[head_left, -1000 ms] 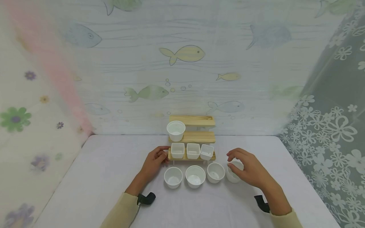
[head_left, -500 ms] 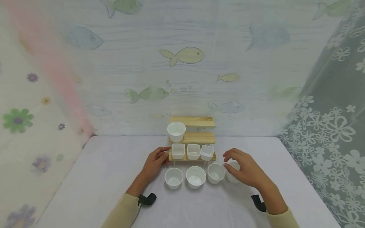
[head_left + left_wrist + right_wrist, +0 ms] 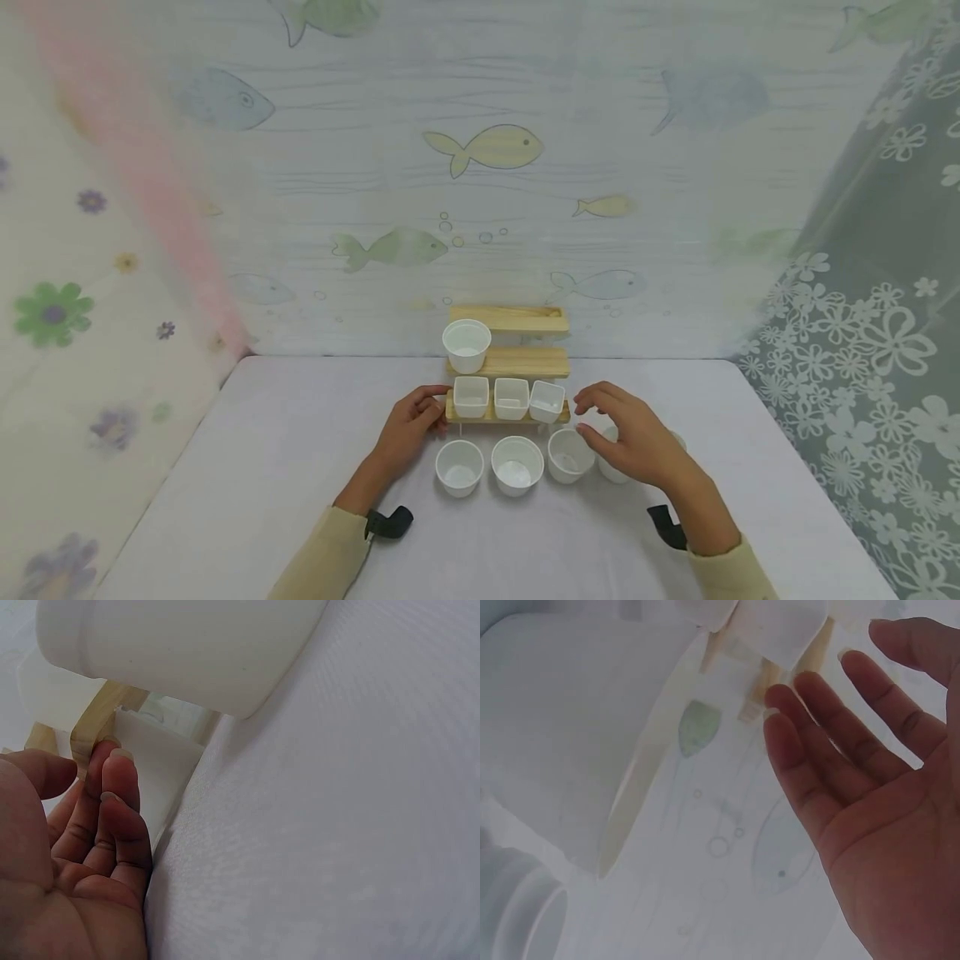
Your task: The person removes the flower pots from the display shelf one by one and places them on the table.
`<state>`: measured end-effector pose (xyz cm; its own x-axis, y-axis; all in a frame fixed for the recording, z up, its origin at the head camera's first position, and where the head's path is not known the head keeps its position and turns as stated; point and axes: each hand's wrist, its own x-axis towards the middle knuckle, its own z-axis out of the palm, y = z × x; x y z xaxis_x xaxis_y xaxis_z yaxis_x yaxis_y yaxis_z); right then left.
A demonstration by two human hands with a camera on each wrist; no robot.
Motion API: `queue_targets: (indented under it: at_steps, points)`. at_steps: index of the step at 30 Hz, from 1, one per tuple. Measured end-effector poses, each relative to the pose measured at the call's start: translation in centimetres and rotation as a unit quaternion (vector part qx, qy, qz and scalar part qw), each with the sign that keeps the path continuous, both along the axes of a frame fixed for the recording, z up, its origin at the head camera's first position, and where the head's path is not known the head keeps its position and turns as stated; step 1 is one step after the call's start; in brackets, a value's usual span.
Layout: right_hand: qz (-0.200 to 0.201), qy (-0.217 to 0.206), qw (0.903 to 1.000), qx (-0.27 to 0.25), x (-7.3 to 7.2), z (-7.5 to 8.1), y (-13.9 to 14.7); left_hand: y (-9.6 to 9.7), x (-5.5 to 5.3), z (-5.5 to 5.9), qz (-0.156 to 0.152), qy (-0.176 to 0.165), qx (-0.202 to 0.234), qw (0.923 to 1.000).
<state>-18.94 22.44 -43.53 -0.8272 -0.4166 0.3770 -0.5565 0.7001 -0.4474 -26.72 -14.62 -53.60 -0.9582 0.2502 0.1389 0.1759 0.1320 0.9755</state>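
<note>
A three-tier wooden stand (image 3: 525,362) stands at the back of the table. My left hand (image 3: 408,423) is at the left end of its lowest shelf; in the left wrist view thumb and fingertips pinch the wooden slat's end (image 3: 94,724). Three small square white cups sit on that shelf: left (image 3: 471,398), middle (image 3: 512,400) and a tilted right one (image 3: 547,403). On the middle shelf's left stands a round white cup (image 3: 467,347). My right hand (image 3: 633,437) hovers beside the lowest shelf's right end, fingers loosely bent around nothing, partly hiding a round cup (image 3: 612,472).
More round white cups stand in a row before the stand: a left one (image 3: 459,470), a middle one (image 3: 517,467) and a right one (image 3: 570,458). Another cup's rim (image 3: 679,439) peeks out behind my right hand. A white cloth (image 3: 285,433) covers the table.
My right hand has moved left, closer to the tilted square cup, and a cup rim now shows to its right. The left hand stays at the stand.
</note>
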Motion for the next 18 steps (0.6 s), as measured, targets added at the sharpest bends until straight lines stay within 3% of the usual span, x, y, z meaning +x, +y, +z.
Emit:
queue_targets:
  at_steps: [10, 18]
  points:
    - [0.038, 0.045, 0.9978, -0.029, -0.1, 0.1, -0.2, 0.4, 1.7, -0.1, 0.012, 0.002, -0.013, 0.9998]
    - [0.051, 0.042, 0.9968, -0.045, 0.4, 0.6, -0.6, 0.8, 3.1, -0.1, 0.017, 0.002, -0.011, 0.9998]
